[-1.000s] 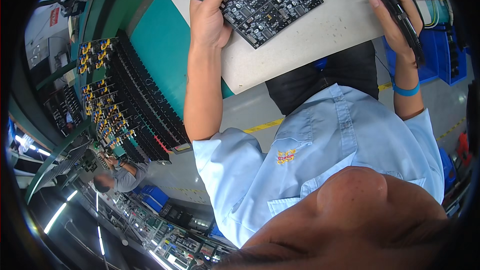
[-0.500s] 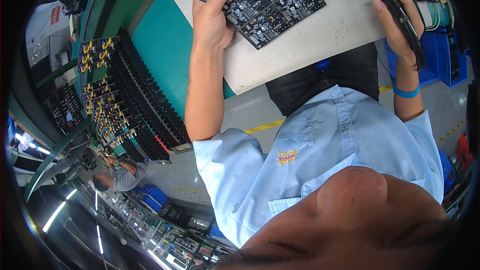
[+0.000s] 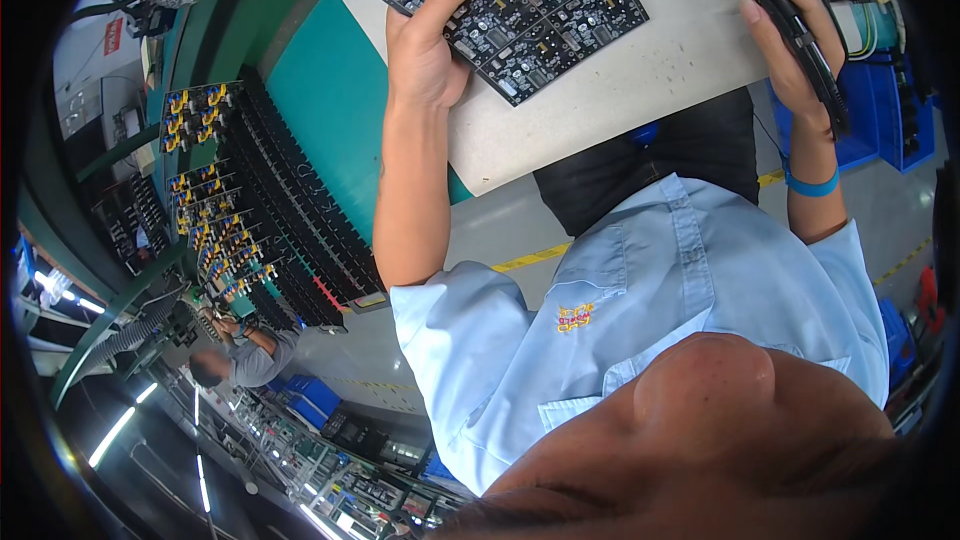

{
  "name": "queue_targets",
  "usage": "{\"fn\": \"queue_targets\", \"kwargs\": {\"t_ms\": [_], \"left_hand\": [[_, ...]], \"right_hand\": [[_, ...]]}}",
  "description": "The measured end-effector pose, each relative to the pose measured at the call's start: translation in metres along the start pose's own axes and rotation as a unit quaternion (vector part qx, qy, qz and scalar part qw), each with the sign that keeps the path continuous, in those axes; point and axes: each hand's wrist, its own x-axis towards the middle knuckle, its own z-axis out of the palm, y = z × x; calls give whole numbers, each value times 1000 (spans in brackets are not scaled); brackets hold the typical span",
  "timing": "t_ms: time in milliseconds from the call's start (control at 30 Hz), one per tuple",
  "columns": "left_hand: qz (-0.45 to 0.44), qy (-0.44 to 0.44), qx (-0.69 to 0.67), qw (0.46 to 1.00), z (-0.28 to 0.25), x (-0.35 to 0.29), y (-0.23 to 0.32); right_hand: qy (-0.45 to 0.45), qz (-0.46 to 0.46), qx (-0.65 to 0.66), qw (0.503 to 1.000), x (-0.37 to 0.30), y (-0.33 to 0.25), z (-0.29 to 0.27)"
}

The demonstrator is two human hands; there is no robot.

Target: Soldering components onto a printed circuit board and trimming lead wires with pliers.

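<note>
A black panel of printed circuit boards (image 3: pixel 545 15), dense with small parts, is tilted over the pale work surface. Its left edge is gripped by my left hand (image 3: pixel 425 55), thumb lying on top and the other fingers hidden beneath. On the right, my right hand (image 3: pixel 805 50) is wrapped round a long, dark tool (image 3: pixel 795 35) with a metal fitting at its upper end. The tool's exact kind does not show, and its upper end is cut off by the picture's edge. A gap of bare work surface separates tool and panel.
The work surface (image 3: pixel 600 110) borders a green mat (image 3: pixel 330 90). Black racks (image 3: pixel 290 180) of boards with yellow and blue parts stand left. Blue bins (image 3: pixel 880 120) sit below right. Another person (image 3: pixel 250 360) works farther off at lower left.
The circuit board panel and my left hand have shifted slightly downward in the picture. Both grips stay the same, and the dark tool has barely moved.
</note>
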Motion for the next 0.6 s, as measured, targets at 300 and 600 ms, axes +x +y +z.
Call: {"fn": "queue_targets", "kwargs": {"t_ms": [300, 600], "left_hand": [[13, 18, 3, 1000, 6, 2, -2], [13, 21, 2, 1000, 9, 4, -4]], "right_hand": [[-18, -21, 6, 1000, 5, 7, -3], [-16, -33, -5, 999, 6, 9, -6]]}}
